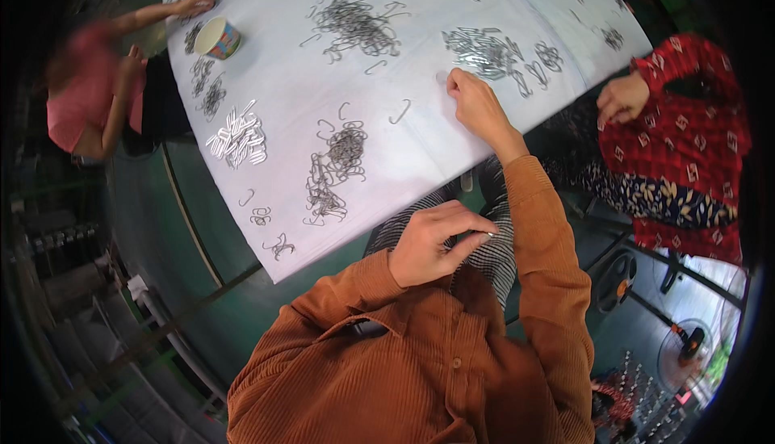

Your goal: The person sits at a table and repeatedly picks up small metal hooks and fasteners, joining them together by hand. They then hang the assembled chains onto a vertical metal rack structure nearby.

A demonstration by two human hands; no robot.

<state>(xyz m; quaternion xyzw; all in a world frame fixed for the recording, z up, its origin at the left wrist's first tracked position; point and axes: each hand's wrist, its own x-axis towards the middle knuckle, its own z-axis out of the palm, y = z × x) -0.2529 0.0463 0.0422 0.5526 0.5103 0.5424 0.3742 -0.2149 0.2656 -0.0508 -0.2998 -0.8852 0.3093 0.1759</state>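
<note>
My left hand is held over my lap, just off the table's near edge. Its thumb and forefinger pinch a small shiny metal piece, of which only the tip shows. My right hand reaches onto the white tabletop, fingers drawn together at its surface. Whatever those fingers hold, if anything, is hidden. Just beyond them lies a pile of shiny metal hooks. A single wire hook lies to the left of my right hand. Farther left is a heap of dark wire hooks.
Bright short metal strips are heaped at the left edge, below a paper cup. Another hook pile lies farther back. A co-worker in pink reaches in from the left; one in red sits close on the right.
</note>
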